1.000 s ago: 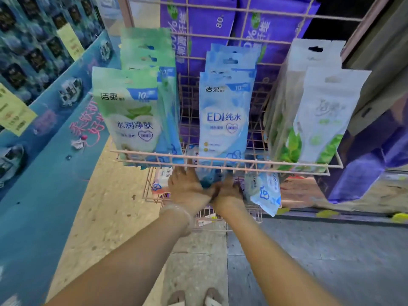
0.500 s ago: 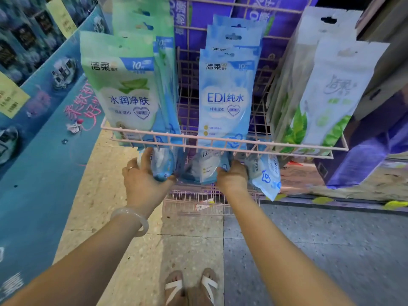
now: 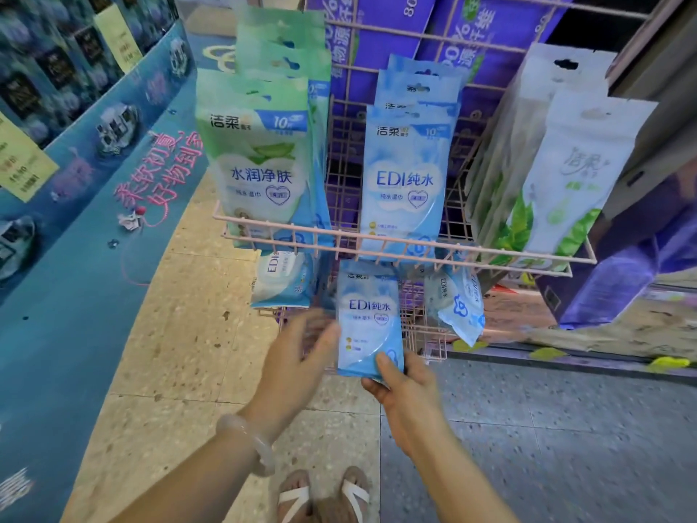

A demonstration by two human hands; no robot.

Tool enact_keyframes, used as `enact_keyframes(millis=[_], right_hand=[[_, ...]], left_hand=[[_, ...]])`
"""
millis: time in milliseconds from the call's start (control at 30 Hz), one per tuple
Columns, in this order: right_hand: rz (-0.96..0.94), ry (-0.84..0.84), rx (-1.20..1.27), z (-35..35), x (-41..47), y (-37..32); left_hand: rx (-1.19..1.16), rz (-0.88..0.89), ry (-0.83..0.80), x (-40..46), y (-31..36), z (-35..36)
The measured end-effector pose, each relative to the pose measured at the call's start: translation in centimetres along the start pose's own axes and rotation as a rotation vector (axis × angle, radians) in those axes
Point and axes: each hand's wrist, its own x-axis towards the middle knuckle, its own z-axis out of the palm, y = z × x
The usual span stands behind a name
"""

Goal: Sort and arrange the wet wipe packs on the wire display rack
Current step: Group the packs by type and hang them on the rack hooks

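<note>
A pink wire rack carries hanging wet wipe packs: green packs at left, blue EDI packs in the middle, white leaf-print packs at right. Below the front rail, my right hand pinches the lower edge of a small blue EDI pack and holds it upright. My left hand is blurred beside the pack's left edge, fingers spread, holding nothing. More blue packs sit on the lower level, one at left and one tilted at right.
Purple cartons stand behind the rack and another at right. A blue display stand fills the left side. My sandalled feet stand on the tiled floor below.
My right hand has drawn a blue EDI pack out from the lower level and toward me. My left hand let go of the pack it gripped and moved right toward the held one.
</note>
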Motion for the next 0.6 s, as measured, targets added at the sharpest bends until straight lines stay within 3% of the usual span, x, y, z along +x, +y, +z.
enact_keyframes(millis=[67, 133, 233, 367, 433, 500, 600], right_hand=[[0.014, -0.079, -0.059, 0.5, -0.4, 0.3], [0.031, -0.165, -0.196, 0.8, -0.6, 0.5], [-0.081, -0.143, -0.462, 1.4, 0.8, -1.0], [-0.331, 0.127, -0.982, 3.2, 7.4, -4.3], [-0.188, 0.148, -1.253, 4.1, 10.7, -4.6], [-0.04, 0.096, -1.265, 4.8, 13.2, -4.4], [0.031, 0.089, -1.264, 5.4, 15.2, -4.0]], left_hand=[[-0.345, -0.282, -0.165, -0.4, 0.3, 1.0], [-0.544, -0.442, -0.164, -0.1, 0.4, 0.9], [-0.642, -0.446, -0.07, 0.0, -0.9, -0.6], [-0.649, -0.49, 0.045, -1.1, -3.6, -3.3], [-0.61, -0.487, 0.087, -1.8, -4.7, -4.2], [-0.581, -0.464, 0.1, -2.1, -5.2, -4.7], [-0.562, -0.42, 0.127, -1.8, -5.2, -5.2]])
